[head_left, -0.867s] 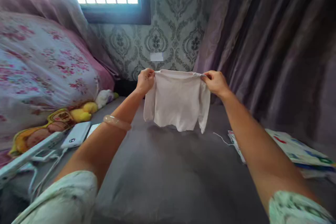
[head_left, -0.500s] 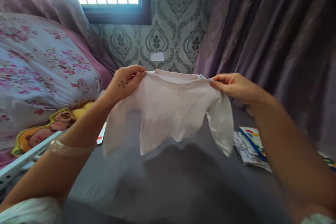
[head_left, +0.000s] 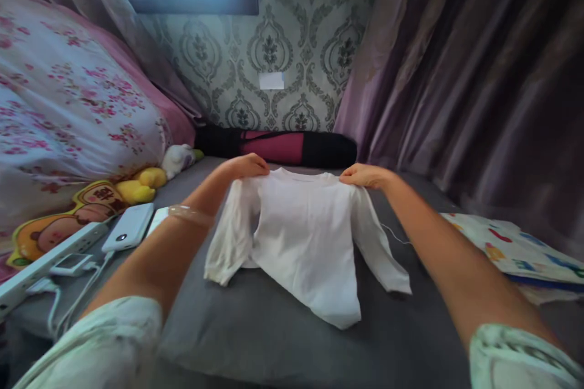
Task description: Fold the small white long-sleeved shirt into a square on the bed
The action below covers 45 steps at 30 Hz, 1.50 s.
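A small white long-sleeved shirt [head_left: 305,231] is spread over the grey bed sheet [head_left: 255,340], its neckline toward the wall. My left hand [head_left: 246,165] pinches the shirt's left shoulder. At the opposite shoulder, beside the collar, my right hand [head_left: 367,175] is closed on the fabric. Both sleeves slant outward and down. The bottom hem lies unevenly, reaching lower on the right than on the left.
A black and maroon long bag [head_left: 274,147] lies along the wall. Left are a power strip [head_left: 59,261], a white power bank [head_left: 130,226], cables and plush toys [head_left: 141,185]. Folded patterned cloth [head_left: 511,246] is stacked at right. Purple curtains [head_left: 438,73] hang behind.
Both hands have lowered the shirt from hanging in the air onto the bed. The view has tilted down, bringing the long bag and power bank into sight.
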Available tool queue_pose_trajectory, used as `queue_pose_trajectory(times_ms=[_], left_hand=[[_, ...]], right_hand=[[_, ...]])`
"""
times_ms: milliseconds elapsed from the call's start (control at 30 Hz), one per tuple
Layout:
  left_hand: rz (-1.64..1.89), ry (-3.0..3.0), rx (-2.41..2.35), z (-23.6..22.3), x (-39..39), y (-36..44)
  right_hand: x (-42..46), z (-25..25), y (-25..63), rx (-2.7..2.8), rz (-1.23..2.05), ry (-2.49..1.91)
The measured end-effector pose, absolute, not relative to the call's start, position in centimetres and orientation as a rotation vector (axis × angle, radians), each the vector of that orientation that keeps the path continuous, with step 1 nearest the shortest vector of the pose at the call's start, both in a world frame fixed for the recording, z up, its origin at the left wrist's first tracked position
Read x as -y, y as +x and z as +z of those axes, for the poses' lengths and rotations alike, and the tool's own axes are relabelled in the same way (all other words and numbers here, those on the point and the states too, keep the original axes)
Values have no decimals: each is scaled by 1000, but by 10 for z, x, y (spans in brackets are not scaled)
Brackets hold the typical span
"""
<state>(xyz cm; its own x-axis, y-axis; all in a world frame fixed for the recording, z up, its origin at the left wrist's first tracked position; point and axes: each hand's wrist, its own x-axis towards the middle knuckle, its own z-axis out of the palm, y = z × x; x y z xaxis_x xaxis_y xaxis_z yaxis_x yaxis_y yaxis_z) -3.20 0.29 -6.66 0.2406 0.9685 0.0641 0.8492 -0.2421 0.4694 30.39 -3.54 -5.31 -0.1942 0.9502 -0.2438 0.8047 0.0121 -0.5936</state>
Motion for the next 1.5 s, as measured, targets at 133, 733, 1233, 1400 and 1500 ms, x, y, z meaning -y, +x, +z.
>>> queue_pose_trajectory(times_ms=[133,733,1233,1400,1500], left_hand=[[359,2176,-1901,-126,-27,0],[472,2655,-1834,-229,-59,-4],[556,2465,-1823,-241,-134,-8],[383,2286,-1952,-243,-136,4],[341,2186,-1981,-242,-134,9]], right_hand=[[7,-114,293,2122,483,-2028],[-12,-214,298,2355,-205,-2016],[-87,-217,305,2477,-176,-1894],[-97,-216,304,2472,-57,-1911],[-103,-218,296,2417,11,-1939]])
